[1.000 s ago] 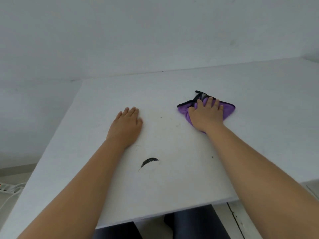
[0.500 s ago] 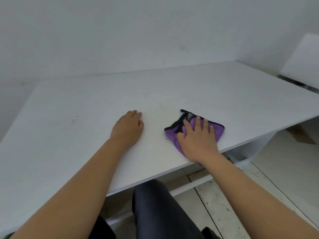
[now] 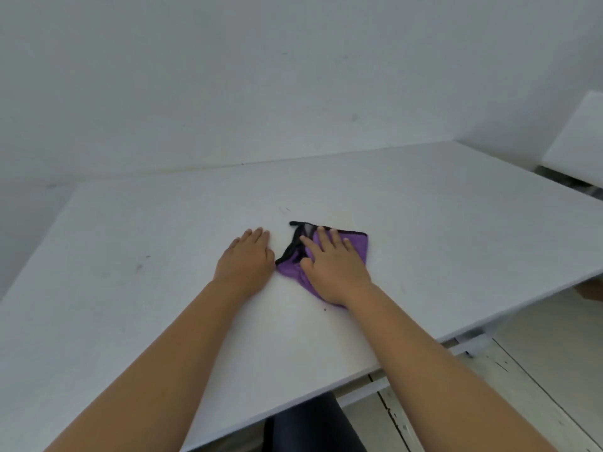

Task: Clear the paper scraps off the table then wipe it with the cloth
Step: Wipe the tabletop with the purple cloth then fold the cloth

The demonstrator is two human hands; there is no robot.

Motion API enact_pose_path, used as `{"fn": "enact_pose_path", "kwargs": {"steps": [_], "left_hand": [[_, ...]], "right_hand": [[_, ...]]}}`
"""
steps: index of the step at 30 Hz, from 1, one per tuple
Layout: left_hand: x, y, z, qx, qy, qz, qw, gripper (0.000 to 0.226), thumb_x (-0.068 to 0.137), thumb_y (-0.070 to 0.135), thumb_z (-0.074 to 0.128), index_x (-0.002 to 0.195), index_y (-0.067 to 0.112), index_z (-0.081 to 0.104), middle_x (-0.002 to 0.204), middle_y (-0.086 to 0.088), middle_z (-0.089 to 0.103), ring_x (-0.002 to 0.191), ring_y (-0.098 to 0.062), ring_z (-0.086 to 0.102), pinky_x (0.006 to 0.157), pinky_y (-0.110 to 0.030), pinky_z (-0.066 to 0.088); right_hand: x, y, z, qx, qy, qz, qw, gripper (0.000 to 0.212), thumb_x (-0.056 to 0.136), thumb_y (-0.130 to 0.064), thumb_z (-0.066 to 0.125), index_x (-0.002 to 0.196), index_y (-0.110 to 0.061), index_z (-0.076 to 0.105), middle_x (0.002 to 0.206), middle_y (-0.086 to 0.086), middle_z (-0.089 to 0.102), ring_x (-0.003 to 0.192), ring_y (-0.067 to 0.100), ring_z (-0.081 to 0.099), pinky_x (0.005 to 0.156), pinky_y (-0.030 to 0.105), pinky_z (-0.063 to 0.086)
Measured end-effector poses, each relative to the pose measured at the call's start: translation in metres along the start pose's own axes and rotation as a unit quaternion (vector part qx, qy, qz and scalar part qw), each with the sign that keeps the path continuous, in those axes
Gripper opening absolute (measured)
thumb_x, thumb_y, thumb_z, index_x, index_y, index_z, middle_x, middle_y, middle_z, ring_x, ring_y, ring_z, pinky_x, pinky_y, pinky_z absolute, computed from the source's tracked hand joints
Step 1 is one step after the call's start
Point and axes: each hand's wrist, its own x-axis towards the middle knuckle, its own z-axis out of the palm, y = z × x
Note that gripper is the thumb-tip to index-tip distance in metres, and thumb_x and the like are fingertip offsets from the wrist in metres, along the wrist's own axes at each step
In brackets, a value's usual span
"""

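Right hand (image 3: pixel 336 272) lay flat on purple cloth (image 3: pixel 357 247) mid-bench, fingers (image 3: pixel 323 239) spread, pressing it down, not pinching. Left hand (image 3: pixel 244 261) flat on white bench (image 3: pixel 130 288) just left of cloth, fingers together. No paper scraps seen
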Motion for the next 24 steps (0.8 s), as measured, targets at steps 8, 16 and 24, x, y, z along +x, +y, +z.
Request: {"fn": "enact_pose_path", "kwargs": {"steps": [8,16,24], "left_hand": [[0.057,-0.017,-0.003,-0.045,0.003,-0.004,0.999,0.046,0.103,0.021,0.02,0.146,0.011,0.027,0.155,-0.003,0.026,0.144,-0.016,0.017,0.115,-0.028,0.013],[0.071,-0.018,0.007,-0.004,0.027,-0.033,0.999,0.06,0.099,0.046,0.018,0.151,0.017,0.011,0.159,0.005,0.01,0.146,-0.009,0.004,0.118,-0.027,0.004],[0.075,-0.022,0.005,0.023,0.004,-0.033,0.999,0.062,0.098,0.048,0.015,0.151,0.021,-0.001,0.159,0.007,-0.002,0.146,-0.008,-0.005,0.119,-0.028,-0.001]], "right_hand": [[0.106,-0.01,-0.003,0.002,0.0,-0.072,0.997,0.052,0.101,-0.036,0.016,0.151,-0.026,0.01,0.16,0.003,0.001,0.147,0.021,0.001,0.12,0.039,0.005],[0.181,-0.012,-0.003,0.022,0.006,-0.056,0.998,0.051,0.1,-0.034,0.017,0.15,-0.029,0.015,0.16,0.0,0.003,0.147,0.02,0.002,0.119,0.04,0.004],[0.206,-0.002,-0.005,0.023,0.01,0.005,1.0,0.053,0.099,-0.04,0.014,0.15,-0.029,0.011,0.16,0.002,0.001,0.147,0.023,-0.001,0.119,0.044,0.001]]}}
